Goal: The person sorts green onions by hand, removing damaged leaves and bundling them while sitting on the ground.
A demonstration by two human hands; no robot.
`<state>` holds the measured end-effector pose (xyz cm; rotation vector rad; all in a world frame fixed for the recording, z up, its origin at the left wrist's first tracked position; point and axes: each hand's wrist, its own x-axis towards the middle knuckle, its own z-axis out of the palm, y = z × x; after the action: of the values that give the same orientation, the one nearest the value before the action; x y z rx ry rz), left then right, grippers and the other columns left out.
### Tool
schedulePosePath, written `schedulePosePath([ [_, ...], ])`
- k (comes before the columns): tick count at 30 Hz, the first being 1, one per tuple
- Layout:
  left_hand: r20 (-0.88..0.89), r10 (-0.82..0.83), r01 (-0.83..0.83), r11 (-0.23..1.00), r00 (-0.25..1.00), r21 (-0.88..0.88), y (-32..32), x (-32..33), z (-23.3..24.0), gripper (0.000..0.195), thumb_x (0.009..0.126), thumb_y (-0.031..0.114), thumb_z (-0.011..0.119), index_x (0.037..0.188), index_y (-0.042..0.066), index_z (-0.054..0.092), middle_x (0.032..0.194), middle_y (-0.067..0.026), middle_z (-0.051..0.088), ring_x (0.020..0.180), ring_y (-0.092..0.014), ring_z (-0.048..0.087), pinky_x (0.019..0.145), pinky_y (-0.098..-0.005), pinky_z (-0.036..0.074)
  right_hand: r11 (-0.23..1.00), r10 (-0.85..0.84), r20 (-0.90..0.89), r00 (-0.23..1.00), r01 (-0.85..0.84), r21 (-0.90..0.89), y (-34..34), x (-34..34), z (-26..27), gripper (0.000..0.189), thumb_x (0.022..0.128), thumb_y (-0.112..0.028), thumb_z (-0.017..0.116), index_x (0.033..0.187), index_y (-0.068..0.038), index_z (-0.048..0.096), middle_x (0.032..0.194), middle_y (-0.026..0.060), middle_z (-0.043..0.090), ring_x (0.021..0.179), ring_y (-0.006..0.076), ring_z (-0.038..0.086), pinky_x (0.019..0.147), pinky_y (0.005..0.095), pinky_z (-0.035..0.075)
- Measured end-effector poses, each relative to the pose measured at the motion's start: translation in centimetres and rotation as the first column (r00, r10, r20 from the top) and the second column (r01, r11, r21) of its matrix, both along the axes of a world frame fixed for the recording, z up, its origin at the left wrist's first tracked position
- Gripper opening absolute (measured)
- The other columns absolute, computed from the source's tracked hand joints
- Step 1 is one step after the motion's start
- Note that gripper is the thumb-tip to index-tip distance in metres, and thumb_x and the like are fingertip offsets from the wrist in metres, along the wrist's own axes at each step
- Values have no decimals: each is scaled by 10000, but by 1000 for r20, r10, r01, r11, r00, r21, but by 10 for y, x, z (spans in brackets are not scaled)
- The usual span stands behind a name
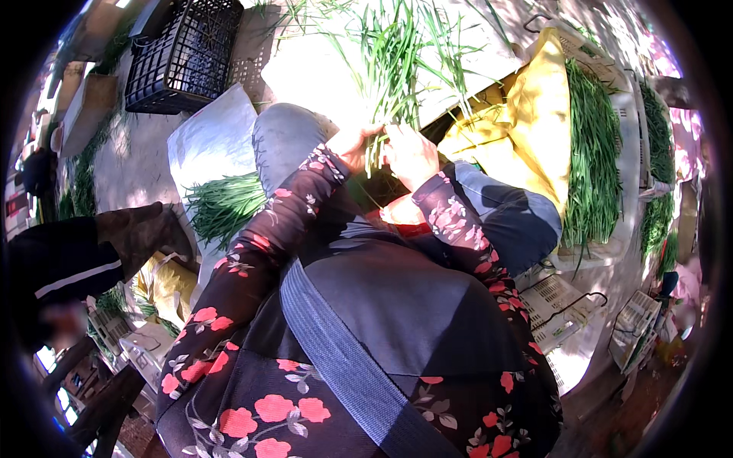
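A loose bunch of long green stalks, likely Chinese chives [392,63], fans out ahead of me over a glaring pale sheet [303,74]. My left hand [356,147] grips the pale stem ends from the left. On the other side of those stems, the fingers of my right hand [411,156] are closed around them, close to my left fingertips. Some stalks stick out below both hands. To the right of the bunch, a few separate stalks [455,63] lie across the pale sheet and a yellow sack.
A neat pile of cut stalks [226,206] rests on a white woven sack [212,134] at my left. Beyond stands a black plastic crate [194,63]. Right of the yellow sack [538,114], a pale crate [627,126] holds stacked greens. Another person's leg [146,235] is at left.
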<state>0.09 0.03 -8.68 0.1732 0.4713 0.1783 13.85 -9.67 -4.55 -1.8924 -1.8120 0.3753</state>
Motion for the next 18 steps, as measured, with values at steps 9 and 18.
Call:
schedulePosePath([
  [9, -81, -62, 55, 995, 995, -81, 14, -7, -33, 197, 885, 127, 548, 1069, 66, 509, 909, -137, 614, 642, -249, 548, 585, -359, 486, 877, -480, -781, 399, 202, -435, -23, 64, 30, 155, 801, -157, 701, 854, -28, 635, 692, -23, 576, 583, 54, 519, 557, 189, 435],
  [18, 199, 439, -428, 899, 876, -98, 29, -12, 28, 306, 920, 151, 544, 1127, -64, 474, 1189, -223, 517, 1012, -303, 581, 915, -413, 506, 654, -313, -88, 946, 148, -742, -59, 88, -53, 460, 676, -417, 737, 934, -43, 665, 856, 137, 676, 799, 266, 644, 762, 336, 492],
])
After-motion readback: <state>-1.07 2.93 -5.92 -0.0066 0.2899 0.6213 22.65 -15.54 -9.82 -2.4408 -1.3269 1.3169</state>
